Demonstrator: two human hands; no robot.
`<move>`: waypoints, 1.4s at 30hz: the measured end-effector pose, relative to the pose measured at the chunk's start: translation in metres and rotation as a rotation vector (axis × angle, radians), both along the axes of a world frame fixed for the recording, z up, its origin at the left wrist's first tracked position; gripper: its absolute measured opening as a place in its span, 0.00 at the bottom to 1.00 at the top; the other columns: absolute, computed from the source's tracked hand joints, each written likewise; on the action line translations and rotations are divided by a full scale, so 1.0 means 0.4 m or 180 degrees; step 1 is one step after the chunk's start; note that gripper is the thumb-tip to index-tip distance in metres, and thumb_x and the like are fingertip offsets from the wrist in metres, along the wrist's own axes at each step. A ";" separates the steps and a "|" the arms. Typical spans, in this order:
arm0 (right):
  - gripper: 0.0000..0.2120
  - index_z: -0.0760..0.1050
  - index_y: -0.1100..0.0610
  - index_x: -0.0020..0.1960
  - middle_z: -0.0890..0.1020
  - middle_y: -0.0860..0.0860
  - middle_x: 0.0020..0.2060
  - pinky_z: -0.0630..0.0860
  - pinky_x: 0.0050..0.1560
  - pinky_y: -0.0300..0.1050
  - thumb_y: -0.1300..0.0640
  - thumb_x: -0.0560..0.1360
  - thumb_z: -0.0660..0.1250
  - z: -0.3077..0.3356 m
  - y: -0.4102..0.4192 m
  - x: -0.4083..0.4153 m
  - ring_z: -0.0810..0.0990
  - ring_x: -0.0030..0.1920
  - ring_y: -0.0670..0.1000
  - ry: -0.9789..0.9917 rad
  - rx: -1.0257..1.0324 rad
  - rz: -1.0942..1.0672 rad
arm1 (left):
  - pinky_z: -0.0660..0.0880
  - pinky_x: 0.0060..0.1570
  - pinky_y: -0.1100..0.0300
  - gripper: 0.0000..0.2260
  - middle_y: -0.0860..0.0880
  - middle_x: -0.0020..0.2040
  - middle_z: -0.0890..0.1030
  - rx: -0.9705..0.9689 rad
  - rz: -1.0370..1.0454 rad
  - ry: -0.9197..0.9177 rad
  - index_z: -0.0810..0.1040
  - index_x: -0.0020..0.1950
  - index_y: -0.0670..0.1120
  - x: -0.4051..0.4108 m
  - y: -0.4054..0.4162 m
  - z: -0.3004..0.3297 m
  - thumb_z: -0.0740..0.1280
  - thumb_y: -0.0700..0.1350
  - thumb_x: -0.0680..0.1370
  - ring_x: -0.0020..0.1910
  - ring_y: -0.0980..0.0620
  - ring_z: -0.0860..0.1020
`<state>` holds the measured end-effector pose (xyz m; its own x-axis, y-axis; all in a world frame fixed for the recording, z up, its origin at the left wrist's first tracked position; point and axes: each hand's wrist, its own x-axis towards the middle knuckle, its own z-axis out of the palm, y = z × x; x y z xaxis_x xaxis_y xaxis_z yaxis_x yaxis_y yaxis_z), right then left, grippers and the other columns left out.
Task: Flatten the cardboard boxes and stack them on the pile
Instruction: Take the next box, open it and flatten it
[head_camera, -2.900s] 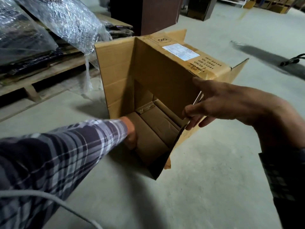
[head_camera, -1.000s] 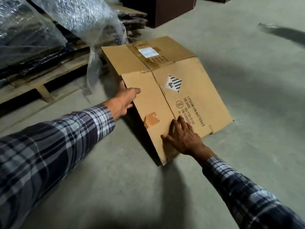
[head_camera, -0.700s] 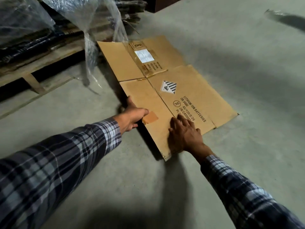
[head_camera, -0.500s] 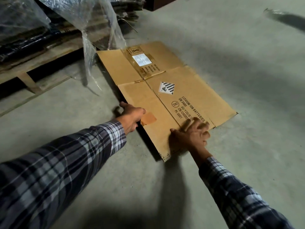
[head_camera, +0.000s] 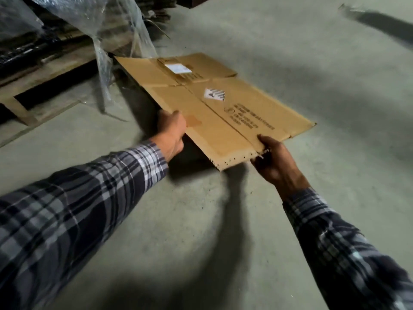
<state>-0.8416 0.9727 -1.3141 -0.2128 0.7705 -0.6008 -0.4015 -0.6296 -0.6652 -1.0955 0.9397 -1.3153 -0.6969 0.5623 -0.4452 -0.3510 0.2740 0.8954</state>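
Note:
A flattened brown cardboard box [head_camera: 214,113] with a white label, a hazard diamond and black print lies almost flat just above the concrete floor, its near edge raised. My left hand [head_camera: 173,133] grips its left edge, thumb on top. My right hand [head_camera: 271,159] holds the near corner, thumb on top and fingers underneath. Both sleeves are plaid.
A wooden pallet [head_camera: 51,72] with dark flat material stands at the upper left, draped in clear plastic wrap [head_camera: 100,30] that hangs to the floor beside the box's far corner. Bare concrete floor [head_camera: 312,63] spreads to the right and toward me.
The open box has been collapsed flat. My right hand slid from pressing on top to gripping the near corner, and the near edge has lifted off the floor.

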 end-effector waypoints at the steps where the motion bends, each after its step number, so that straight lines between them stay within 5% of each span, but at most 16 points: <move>1: 0.08 0.78 0.57 0.58 0.81 0.54 0.46 0.84 0.46 0.47 0.60 0.79 0.71 0.027 -0.006 0.003 0.86 0.44 0.53 0.0008 0.0039 0.0034 | 0.80 0.63 0.47 0.14 0.46 0.62 0.81 0.0008 -0.0007 -0.0005 0.72 0.69 0.46 -0.008 -0.003 0.015 0.63 0.43 0.83 0.58 0.47 0.82; 3: 0.08 0.78 0.59 0.57 0.83 0.55 0.41 0.84 0.44 0.49 0.64 0.78 0.71 0.080 -0.026 0.003 0.88 0.40 0.54 0.0096 0.0106 -0.0003 | 0.79 0.64 0.45 0.17 0.45 0.64 0.81 0.0026 -0.0060 -0.0036 0.70 0.72 0.46 -0.023 -0.015 0.056 0.63 0.44 0.83 0.59 0.46 0.81; 7: 0.14 0.75 0.59 0.62 0.85 0.56 0.48 0.86 0.40 0.51 0.67 0.78 0.68 0.192 -0.098 -0.004 0.88 0.44 0.55 0.0428 0.0058 -0.0003 | 0.80 0.62 0.41 0.21 0.44 0.65 0.79 0.0007 -0.0013 -0.0170 0.67 0.75 0.48 -0.032 -0.070 0.159 0.64 0.47 0.82 0.60 0.43 0.81; 13: 0.12 0.76 0.60 0.62 0.85 0.56 0.50 0.84 0.36 0.47 0.68 0.79 0.67 0.453 -0.215 0.039 0.86 0.45 0.54 0.0505 -0.0018 -0.0169 | 0.85 0.49 0.42 0.14 0.44 0.59 0.83 -0.0019 -0.0135 -0.0253 0.74 0.70 0.48 0.014 -0.177 0.435 0.65 0.47 0.84 0.53 0.44 0.85; 20: 0.13 0.77 0.60 0.62 0.84 0.54 0.46 0.81 0.31 0.44 0.69 0.79 0.67 0.947 -0.289 0.053 0.85 0.41 0.52 0.0416 0.0056 -0.0292 | 0.81 0.60 0.41 0.21 0.46 0.59 0.84 -0.0038 -0.0272 -0.0112 0.79 0.66 0.48 -0.005 -0.221 0.849 0.70 0.53 0.75 0.57 0.45 0.84; 23: 0.13 0.78 0.59 0.62 0.85 0.53 0.43 0.83 0.35 0.45 0.68 0.79 0.68 1.175 -0.296 0.050 0.85 0.40 0.51 0.0398 0.0108 -0.0279 | 0.82 0.48 0.53 0.07 0.47 0.47 0.82 0.0007 -0.0366 -0.0045 0.79 0.56 0.45 0.009 -0.233 1.110 0.67 0.48 0.83 0.48 0.48 0.82; 27: 0.17 0.77 0.59 0.65 0.85 0.55 0.46 0.83 0.34 0.43 0.68 0.78 0.69 1.486 -0.292 0.037 0.85 0.41 0.52 0.0464 0.0153 -0.0259 | 0.79 0.34 0.60 0.06 0.49 0.43 0.79 -0.0044 -0.0496 0.0065 0.75 0.51 0.46 0.009 -0.236 1.445 0.64 0.46 0.86 0.43 0.50 0.81; 30: 0.22 0.75 0.59 0.69 0.84 0.56 0.49 0.81 0.34 0.42 0.68 0.77 0.70 1.719 -0.273 0.010 0.85 0.42 0.51 0.0590 0.0253 -0.0170 | 0.82 0.43 0.56 0.09 0.46 0.49 0.82 -0.0042 -0.0541 0.0141 0.77 0.53 0.43 -0.022 -0.228 1.691 0.64 0.48 0.86 0.47 0.49 0.82; 34: 0.24 0.74 0.57 0.70 0.87 0.56 0.51 0.83 0.46 0.47 0.69 0.75 0.70 1.989 -0.235 -0.049 0.87 0.47 0.53 0.0805 0.0432 -0.0069 | 0.82 0.57 0.38 0.11 0.39 0.59 0.85 0.0128 -0.0326 0.0081 0.79 0.61 0.45 -0.089 -0.211 1.988 0.67 0.50 0.83 0.55 0.39 0.85; 42: 0.21 0.74 0.55 0.66 0.88 0.58 0.54 0.85 0.38 0.47 0.72 0.76 0.68 2.455 -0.240 -0.218 0.87 0.54 0.58 0.1373 0.0817 0.0281 | 0.82 0.57 0.44 0.09 0.40 0.55 0.86 0.0477 -0.0106 0.0368 0.81 0.57 0.42 -0.243 -0.254 2.499 0.66 0.47 0.85 0.52 0.41 0.84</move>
<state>-0.9287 0.8767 -0.3320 -0.4708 0.8497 -0.2375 -0.6264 -0.5115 -0.5882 -1.1928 0.8381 -0.3155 -0.7184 0.6399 -0.2728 -0.2363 0.1443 0.9609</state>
